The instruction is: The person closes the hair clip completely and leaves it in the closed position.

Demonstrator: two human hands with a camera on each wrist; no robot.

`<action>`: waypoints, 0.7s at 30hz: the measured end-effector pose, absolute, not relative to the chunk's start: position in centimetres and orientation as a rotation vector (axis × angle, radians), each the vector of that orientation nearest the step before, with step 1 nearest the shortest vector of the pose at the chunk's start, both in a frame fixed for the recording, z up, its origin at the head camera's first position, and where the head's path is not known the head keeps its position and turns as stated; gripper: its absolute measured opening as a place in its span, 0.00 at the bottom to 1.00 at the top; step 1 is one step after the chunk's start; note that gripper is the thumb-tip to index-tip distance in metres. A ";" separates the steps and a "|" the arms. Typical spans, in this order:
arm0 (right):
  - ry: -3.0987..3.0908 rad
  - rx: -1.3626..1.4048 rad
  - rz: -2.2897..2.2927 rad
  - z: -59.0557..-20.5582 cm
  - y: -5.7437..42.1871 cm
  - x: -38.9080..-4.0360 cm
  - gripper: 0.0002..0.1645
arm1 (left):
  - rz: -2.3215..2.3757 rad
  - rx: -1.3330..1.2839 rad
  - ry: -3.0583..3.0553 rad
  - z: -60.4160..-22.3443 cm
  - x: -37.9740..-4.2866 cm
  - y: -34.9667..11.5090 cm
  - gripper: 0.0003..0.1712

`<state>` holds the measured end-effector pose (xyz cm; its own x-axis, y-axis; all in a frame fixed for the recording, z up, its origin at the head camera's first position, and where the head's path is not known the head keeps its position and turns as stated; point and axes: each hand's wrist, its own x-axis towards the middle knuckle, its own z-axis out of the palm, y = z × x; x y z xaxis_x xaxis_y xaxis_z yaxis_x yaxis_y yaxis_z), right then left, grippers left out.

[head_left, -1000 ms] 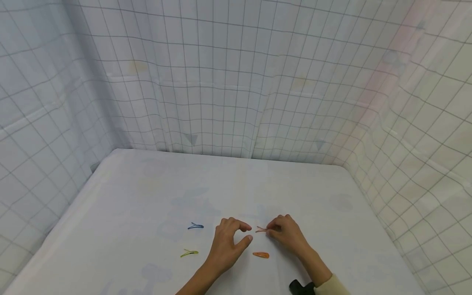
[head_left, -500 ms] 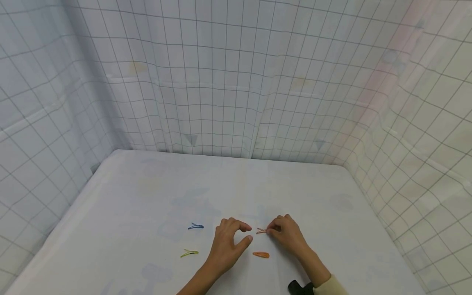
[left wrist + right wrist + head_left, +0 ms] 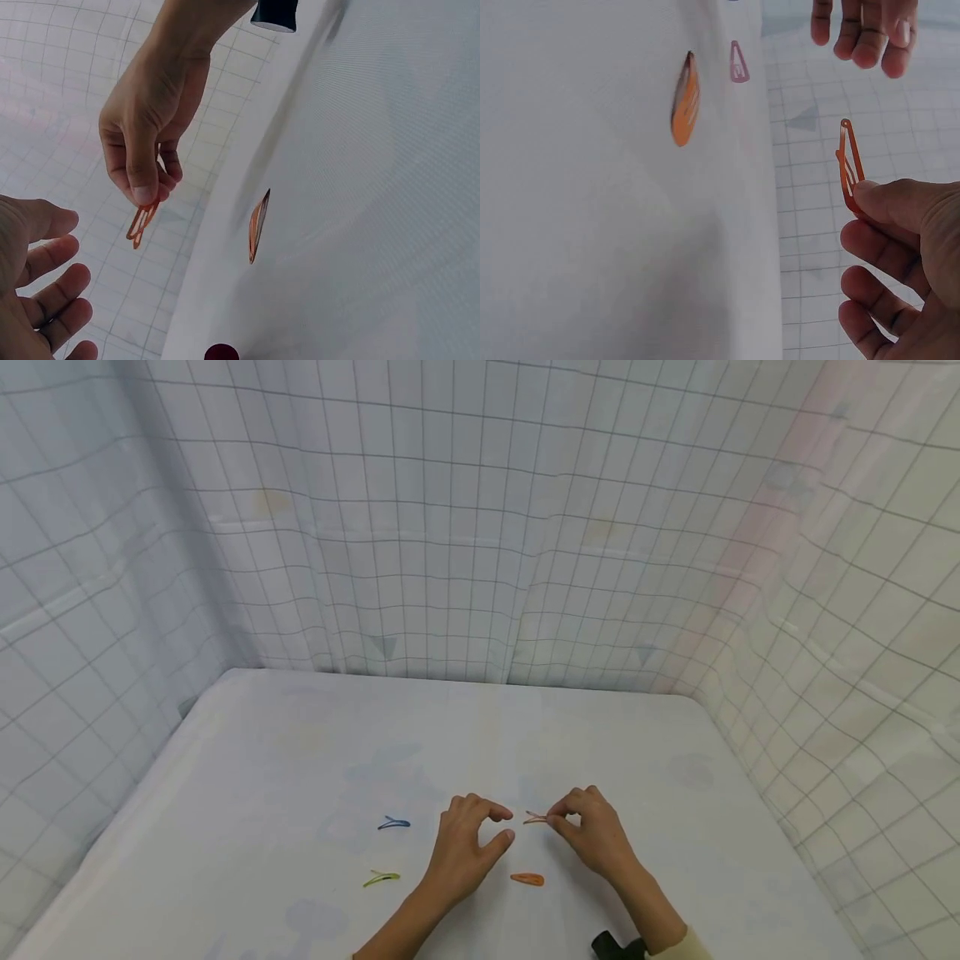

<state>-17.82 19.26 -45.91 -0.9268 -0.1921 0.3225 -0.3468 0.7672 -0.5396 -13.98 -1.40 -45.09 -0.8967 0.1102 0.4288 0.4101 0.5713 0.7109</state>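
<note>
Between the hands, nearer R: orange-red clip (image 3: 537, 818), pinched thumb-to-finger by R hand (image 3: 597, 835), legs splayed. Governing relation (head view, 12 = far side): clip lies at 9–10 o'clock from R hand, approx. 2 o'clock from L hand (image 3: 467, 847). Long axis approx. 9–3 o'clock; splayed end faces 9, toward L fingertips, near but not touching. L hand: released, nothing held, thumb and index apart. Clip appears raised off table (image 3: 637, 743): wrist views set it against the curtain (image 3: 435, 527).

Outward: 2nd orange clip (image 3: 527, 879) flat on table, approx. 6 o'clock from held clip. Blue clip (image 3: 393, 822) at 9, yellow-grn clip (image 3: 382, 878) at 8; both beyond L hand, also splayed.

Diff. vs 0.5 s ago: both hands + held clip slightly further toward 12; gap to L fingertips marginally wider. Grip unchanged. Table clips show small shift, attrib. to camera motion.
</note>
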 end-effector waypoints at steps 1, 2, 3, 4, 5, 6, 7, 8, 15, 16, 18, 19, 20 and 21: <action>-2.698 0.429 0.894 -45.7 19.2 -17.7 0.07 | -1.235 -0.423 -2.474 -45.1 -14.1 -1.3 0.10; -2.682 0.434 0.891 -45.4 19.2 -17.6 0.07 | -1.235 -0.426 -2.473 -45.0 -14.2 -1.2 0.11; -2.665 0.444 0.885 -45.2 19.1 -17.6 0.08 | -1.232 -0.428 -2.474 -45.0 -14.3 -1.2 0.11; -2.648 0.451 0.877 -45.0 19.1 -17.5 0.08 | -1.225 -0.431 -2.476 -45.0 -14.3 -1.1 0.11; -2.630 0.461 0.869 -44.8 19.0 -17.4 0.08 | -1.221 -0.433 -2.479 -44.9 -14.4 -1.0 0.11; -2.614 0.470 0.862 -44.6 19.0 -17.3 0.08 | -1.219 -0.436 -2.479 -44.9 -14.5 -1.0 0.12; -2.603 0.477 0.854 -44.4 18.9 -17.2 0.09 | -1.219 -0.437 -2.480 -44.9 -14.6 -0.9 0.12; -2.591 0.485 0.851 -44.2 18.9 -17.1 0.09 | -1.221 -0.440 -2.481 -44.9 -14.6 -0.9 0.13; -2.548 0.528 0.837 -43.3 18.6 -16.7 0.08 | -1.253 -0.437 -2.504 -44.5 -14.9 -0.5 0.15; -2.550 0.533 0.840 -43.2 18.6 -16.6 0.08 | -1.253 -0.439 -2.503 -44.5 -14.9 -0.5 0.15; -2.551 0.546 0.846 -43.1 18.6 -16.4 0.08 | -1.251 -0.443 -2.496 -44.4 -15.0 -0.4 0.15; -2.554 0.550 0.852 -43.0 18.6 -16.4 0.07 | -1.247 -0.443 -2.493 -44.4 -15.0 -0.4 0.14; -2.554 0.555 0.854 -43.0 18.5 -16.3 0.07 | -1.246 -0.444 -2.489 -44.4 -15.0 -0.4 0.14; -2.554 0.558 0.859 -42.9 18.5 -16.2 0.07 | -1.248 -0.445 -2.484 -44.3 -15.0 -0.3 0.13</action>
<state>-16.22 18.52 -42.93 -0.8457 -0.2438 0.4748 -0.4811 0.7334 -0.4803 -15.02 -0.33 -44.34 -0.8986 0.1297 0.4191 0.4136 0.5688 0.7109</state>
